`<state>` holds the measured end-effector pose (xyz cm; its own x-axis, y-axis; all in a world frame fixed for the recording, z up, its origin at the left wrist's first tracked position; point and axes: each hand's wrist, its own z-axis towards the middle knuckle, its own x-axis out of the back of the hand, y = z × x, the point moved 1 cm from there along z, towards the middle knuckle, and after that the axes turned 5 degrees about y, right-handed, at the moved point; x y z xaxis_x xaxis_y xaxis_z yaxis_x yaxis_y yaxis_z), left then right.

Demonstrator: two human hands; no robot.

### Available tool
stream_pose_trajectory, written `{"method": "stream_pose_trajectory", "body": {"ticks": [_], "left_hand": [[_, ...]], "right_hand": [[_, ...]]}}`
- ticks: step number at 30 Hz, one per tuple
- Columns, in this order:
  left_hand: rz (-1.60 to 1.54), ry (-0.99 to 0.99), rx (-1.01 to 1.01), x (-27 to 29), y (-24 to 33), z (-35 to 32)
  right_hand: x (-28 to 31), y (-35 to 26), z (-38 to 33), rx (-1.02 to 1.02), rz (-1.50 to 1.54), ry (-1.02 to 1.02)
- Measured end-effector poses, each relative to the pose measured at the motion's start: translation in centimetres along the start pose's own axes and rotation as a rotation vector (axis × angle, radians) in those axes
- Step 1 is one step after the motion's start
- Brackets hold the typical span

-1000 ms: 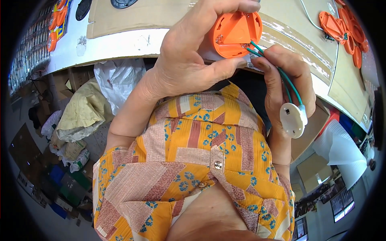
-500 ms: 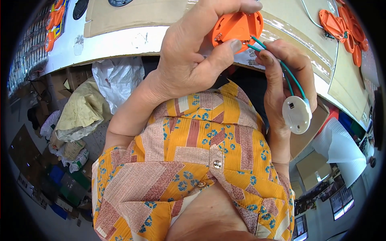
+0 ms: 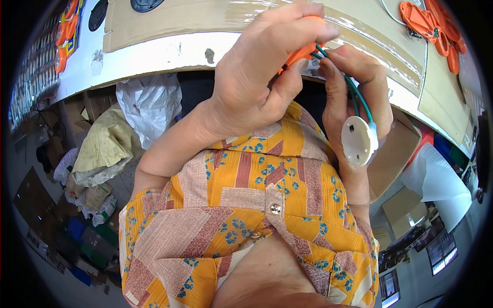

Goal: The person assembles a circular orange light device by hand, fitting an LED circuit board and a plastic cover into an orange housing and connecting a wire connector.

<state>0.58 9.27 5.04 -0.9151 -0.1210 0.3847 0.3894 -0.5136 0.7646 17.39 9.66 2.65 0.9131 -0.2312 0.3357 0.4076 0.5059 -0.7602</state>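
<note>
My left hand (image 3: 251, 77) grips an orange round plastic housing (image 3: 299, 54), which is tilted so that the fingers cover most of it. Two green wires (image 3: 362, 99) run out of the housing. Close beside it, my right hand (image 3: 377, 84) pinches the wires between thumb and fingers. At their other end a white round disc (image 3: 355, 141) with small holes hangs in front of my right palm. Where the wires join the housing is hidden by my fingertips.
Cardboard (image 3: 200, 18) covers parts of the white worktable (image 3: 154, 55). Several orange plastic parts (image 3: 434, 28) lie at the far right, with black round pieces (image 3: 146, 4) at the back left. Bundled metal rods (image 3: 36, 66) stand at the left. Below are a white bag (image 3: 149, 105) and a cardboard box (image 3: 393, 159).
My left hand has turned the orange housing, so its open inside no longer shows. My right hand has moved slightly left and up, and the white disc has swung left with it.
</note>
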Motion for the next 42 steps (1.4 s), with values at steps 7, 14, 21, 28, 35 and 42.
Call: {"method": "stream_pose_trajectory", "body": {"ticks": [7,14,21,28,35,42], "left_hand": [[-0.028,0.042,0.191,-0.1,0.8,-0.2],[-0.050,0.080,0.191,-0.4,0.7,-0.2],[-0.034,0.118,0.225,-0.6,1.1,-0.4],[0.101,0.167,0.093,-3.3,-1.0,-2.6],[0.151,0.390,-0.040,-3.2,-1.9,-2.3],[0.192,0.414,-0.060,-3.6,-2.1,-2.4]], "right_hand": [[-0.2,0.2,-0.4,0.059,-0.015,0.040],[-0.1,0.2,-0.9,0.050,-0.018,0.066],[0.2,-0.1,-1.0,0.026,-0.018,0.062],[0.3,-0.1,-1.2,0.041,-0.027,0.045],[0.7,-0.1,-1.4,0.023,-0.072,0.030],[0.9,-0.6,-1.5,-0.019,-0.112,0.022]]}}
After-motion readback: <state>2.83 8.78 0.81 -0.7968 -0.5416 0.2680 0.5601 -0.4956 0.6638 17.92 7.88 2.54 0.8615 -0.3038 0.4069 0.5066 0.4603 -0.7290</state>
